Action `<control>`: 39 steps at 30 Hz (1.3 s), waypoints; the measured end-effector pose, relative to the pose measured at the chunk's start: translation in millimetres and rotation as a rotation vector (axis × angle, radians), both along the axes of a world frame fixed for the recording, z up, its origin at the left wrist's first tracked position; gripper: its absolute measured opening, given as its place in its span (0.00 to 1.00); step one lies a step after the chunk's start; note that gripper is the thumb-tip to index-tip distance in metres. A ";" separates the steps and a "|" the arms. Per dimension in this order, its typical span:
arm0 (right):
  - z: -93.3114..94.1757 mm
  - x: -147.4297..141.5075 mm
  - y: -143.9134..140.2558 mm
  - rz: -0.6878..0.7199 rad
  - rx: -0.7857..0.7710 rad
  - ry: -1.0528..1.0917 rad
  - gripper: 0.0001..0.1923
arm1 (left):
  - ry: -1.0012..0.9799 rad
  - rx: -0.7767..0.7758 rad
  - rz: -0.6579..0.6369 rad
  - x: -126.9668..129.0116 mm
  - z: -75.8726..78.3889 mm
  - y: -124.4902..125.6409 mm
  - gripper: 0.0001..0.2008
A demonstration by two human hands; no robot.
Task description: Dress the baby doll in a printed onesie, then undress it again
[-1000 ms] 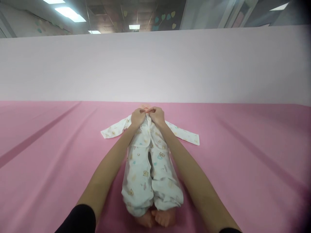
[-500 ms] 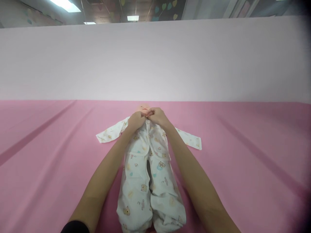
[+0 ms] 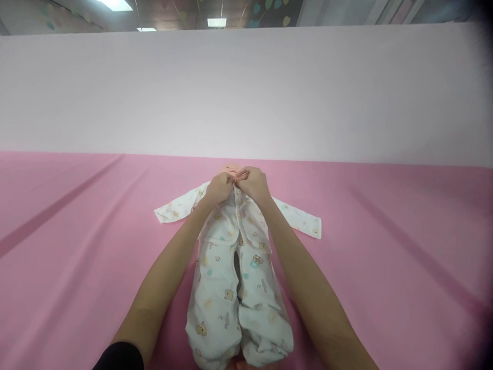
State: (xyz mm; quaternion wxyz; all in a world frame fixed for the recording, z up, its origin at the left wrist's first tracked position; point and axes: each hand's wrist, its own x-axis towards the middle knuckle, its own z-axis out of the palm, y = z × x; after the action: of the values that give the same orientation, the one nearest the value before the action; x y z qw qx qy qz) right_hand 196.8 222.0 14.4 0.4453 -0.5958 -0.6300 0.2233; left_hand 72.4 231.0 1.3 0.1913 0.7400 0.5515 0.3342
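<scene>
— Ours, left to right?
— Left hand, pinching the printed baby jacket at its neckline; jacket, laid on the baby doll; right hand, likewise pinching.
— Handling?
— We'd hold both front edges level, tension light.

No text, label, brand, number or sign can be read; the printed marks on the near white trousers and farther white jacket are too blurred to tell as lettering

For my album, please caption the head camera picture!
Left hand and right hand at the neck of a doll's patterned white jacket.
</scene>
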 end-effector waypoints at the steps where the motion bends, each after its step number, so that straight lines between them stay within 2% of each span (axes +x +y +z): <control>1: 2.2 0.8 -1.8 0.022 -0.005 0.058 0.10 | -0.062 0.013 -0.006 0.5 1.1 -1.2 0.11; 5: 14.9 10.3 -11.9 0.173 -0.113 0.372 0.11 | -0.275 0.039 -0.033 3.9 4.9 -6.1 0.11; 7: 23.3 16.4 -19.6 0.237 -0.163 0.408 0.11 | -0.311 0.047 -0.053 5.8 5.8 -7.5 0.12; 10: 34.5 24.0 -31.7 0.278 -0.176 0.340 0.11 | -0.323 0.006 -0.080 6.6 8.4 -9.6 0.14; 13: 40.2 29.0 -40.4 0.233 -0.151 0.188 0.11 | -0.287 -0.118 -0.069 3.0 15.2 -15.0 0.15; 18: 38.8 29.6 -46.1 0.266 -0.276 -0.176 0.02 | -0.127 -0.301 -0.115 -9.3 30.9 -31.0 0.16; 21: 36.1 25.6 -46.3 0.306 -0.330 -0.277 0.04 | -0.031 -0.327 -0.127 -14.7 38.3 -39.1 0.19; 27: 33.9 22.6 -43.1 0.333 -0.285 -0.320 0.07 | 0.011 -0.362 -0.171 -16.3 46.0 -47.6 0.25; 33: 30.0 26.6 -40.1 0.300 -0.293 -0.298 0.07 | 0.002 -0.309 -0.168 -14.7 42.8 -42.8 0.31; 39: 30.5 27.4 -40.5 0.290 -0.329 -0.245 0.06 | -0.042 -0.261 -0.189 -14.9 42.4 -42.6 0.29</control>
State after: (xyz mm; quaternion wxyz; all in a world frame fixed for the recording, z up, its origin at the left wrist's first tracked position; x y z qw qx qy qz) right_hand 224.2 181.5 45.0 0.2261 -0.5861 -0.7134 0.3105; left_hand 57.6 188.4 43.8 0.3276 0.7503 0.5141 0.2557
